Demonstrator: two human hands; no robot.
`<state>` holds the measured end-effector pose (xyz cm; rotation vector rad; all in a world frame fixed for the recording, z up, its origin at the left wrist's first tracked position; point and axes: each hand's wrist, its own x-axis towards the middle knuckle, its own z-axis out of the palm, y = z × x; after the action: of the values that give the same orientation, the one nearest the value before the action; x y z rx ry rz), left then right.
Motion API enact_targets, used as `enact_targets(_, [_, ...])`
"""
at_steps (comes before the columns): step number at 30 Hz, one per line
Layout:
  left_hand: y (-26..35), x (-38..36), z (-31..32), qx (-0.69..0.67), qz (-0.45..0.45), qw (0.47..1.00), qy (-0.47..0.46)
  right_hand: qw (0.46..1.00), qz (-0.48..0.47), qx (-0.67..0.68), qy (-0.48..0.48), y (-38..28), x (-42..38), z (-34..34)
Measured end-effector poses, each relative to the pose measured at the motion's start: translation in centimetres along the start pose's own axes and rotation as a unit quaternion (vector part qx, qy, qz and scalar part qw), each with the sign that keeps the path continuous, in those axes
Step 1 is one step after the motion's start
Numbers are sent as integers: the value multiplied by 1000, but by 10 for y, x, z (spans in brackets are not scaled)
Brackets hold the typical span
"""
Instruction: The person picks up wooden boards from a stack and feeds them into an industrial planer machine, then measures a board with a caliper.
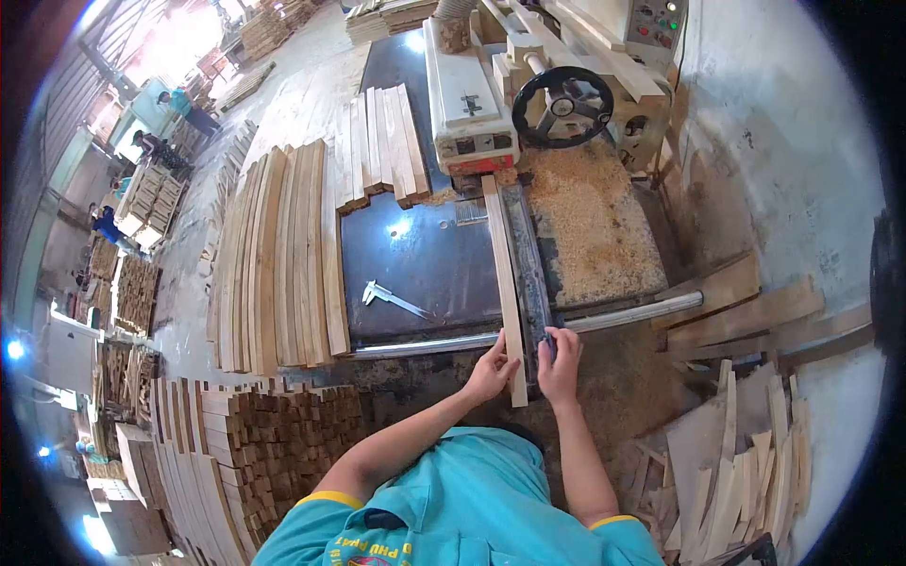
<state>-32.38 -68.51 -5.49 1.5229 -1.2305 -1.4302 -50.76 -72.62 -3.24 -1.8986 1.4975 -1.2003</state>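
Note:
A long wooden strip (506, 283) lies lengthwise on the machine, its far end under the white machine head (472, 104). Its near end juts past the front edge toward me. My left hand (491, 370) is closed on this end from the left, thumb and fingers at its sides. Right of the strip runs a dark metal track (533, 264). My right hand (559, 358) is by the track's near end, fingers curled around a small dark part that I cannot make out. A vernier caliper (394, 298) lies on the dark metal table (425, 250), left of the strip.
Wooden strips (278, 255) lie side by side at the left, with shorter pieces (382, 141) behind. A black handwheel (562, 107) and sawdust (595, 226) are at the right. Stacked wood (283, 453) stands front left, offcuts (746, 481) front right. Several people work far left.

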Motion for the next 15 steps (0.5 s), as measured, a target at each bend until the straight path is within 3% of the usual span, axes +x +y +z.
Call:
enact_targets(6, [-15, 12, 4, 167, 56, 983, 51, 998, 28, -35, -53, -11, -1, 0])
enact_targets(8, [-6, 8, 1, 220, 157, 960, 66, 998, 31, -35, -51, -11, 0, 0])
enact_targets(9, [6, -2, 0, 177, 121, 976, 37, 998, 16, -39, -48, -9, 0, 1])
enact_targets(10, [2, -7, -3, 237, 162, 958, 22, 998, 14, -41, -49, -6, 0, 0])
enact_targets(13, [11, -23, -3, 302, 174, 936, -56, 997, 0, -59, -46, -4, 1, 2])
enact_targets(15, [18, -24, -2, 345, 180, 919, -61, 997, -2, -64, -45, -4, 1, 4])
